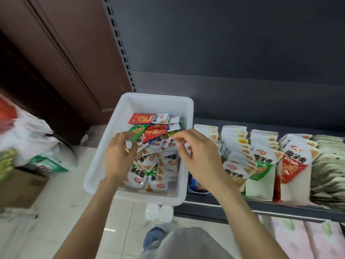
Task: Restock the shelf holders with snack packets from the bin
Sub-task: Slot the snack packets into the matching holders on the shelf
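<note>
A white plastic bin (113, 131) holds several small snack packets (149, 118) in red, green and white. My left hand (119, 156) reaches into the bin and its curled fingers grip a green-cornered packet (137, 132). My right hand (196, 156) hovers over the bin's right side, thumb and forefinger pinched together near the packets; whether they hold one is unclear. To the right, shelf holders (259, 165) stand packed with rows of upright white packets.
A dark shelf edge (242, 204) runs below the holders. Bags and a cardboard box (20, 186) sit on the tiled floor at left. A brown panel rises behind the bin. More pale packets (298, 238) lie on a lower shelf at right.
</note>
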Tool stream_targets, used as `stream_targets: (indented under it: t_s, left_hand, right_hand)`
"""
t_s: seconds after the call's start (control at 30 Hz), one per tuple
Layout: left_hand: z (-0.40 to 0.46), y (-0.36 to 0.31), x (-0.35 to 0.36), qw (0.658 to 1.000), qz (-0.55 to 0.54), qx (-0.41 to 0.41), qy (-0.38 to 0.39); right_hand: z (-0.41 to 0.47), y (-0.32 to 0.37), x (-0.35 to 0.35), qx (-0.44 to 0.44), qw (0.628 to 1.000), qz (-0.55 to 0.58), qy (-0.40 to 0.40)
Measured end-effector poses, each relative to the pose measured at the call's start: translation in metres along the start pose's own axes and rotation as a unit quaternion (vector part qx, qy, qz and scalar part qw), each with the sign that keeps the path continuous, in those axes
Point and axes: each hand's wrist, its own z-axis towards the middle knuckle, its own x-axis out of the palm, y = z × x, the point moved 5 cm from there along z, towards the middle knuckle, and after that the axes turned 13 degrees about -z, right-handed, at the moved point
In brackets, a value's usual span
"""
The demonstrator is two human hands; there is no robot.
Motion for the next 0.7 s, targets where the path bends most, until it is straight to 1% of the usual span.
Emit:
stream_targets:
  t_s: [0.07,0.13,0.2,0.27,0.3,0.37,0.43,0.5,0.57,0.63,0.67,0.7]
  left_hand:
    - [0.021,0.03,0.004,0.998,0.035,-0.029,0.048]
    - [0.04,0.044,0.015,0.992,0.059,-0.03,0.111]
    - [0.054,0.052,0.029,0.983,0.076,-0.029,0.167]
    - [0.061,0.058,0.042,0.968,0.128,-0.028,0.214]
    - [0.063,0.062,0.048,0.96,0.15,-0.026,0.234]
    - [0.066,0.07,0.055,0.951,0.159,-0.028,0.264]
    - [0.067,0.077,0.058,0.943,0.175,-0.013,0.283]
    - [0.064,0.073,0.056,0.923,0.247,0.033,0.292]
    - [0.061,0.061,0.048,0.915,0.277,0.07,0.285]
    - [0.059,0.055,0.041,0.916,0.28,0.098,0.271]
    - [0.059,0.053,0.036,0.918,0.281,0.1,0.262]
    - [0.059,0.051,0.028,0.927,0.264,0.092,0.249]
  right_hand:
    - [0.025,0.02,0.039,-0.026,0.998,-0.034,0.041]
    - [0.052,0.024,0.082,-0.021,0.991,-0.097,0.091]
    - [0.075,0.016,0.123,0.002,0.974,-0.171,0.149]
    - [0.09,0.004,0.158,0.016,0.95,-0.236,0.203]
    - [0.093,-0.003,0.172,0.022,0.941,-0.251,0.225]
    - [0.092,-0.015,0.194,0.039,0.93,-0.253,0.263]
    - [0.087,-0.021,0.205,0.05,0.924,-0.25,0.286]
    - [0.086,-0.022,0.206,0.054,0.925,-0.247,0.285]
    - [0.09,-0.019,0.204,0.06,0.928,-0.238,0.279]
    - [0.094,-0.016,0.201,0.071,0.932,-0.218,0.28]
    - [0.096,-0.014,0.195,0.084,0.939,-0.197,0.268]
    - [0.097,-0.012,0.187,0.11,0.949,-0.164,0.245]
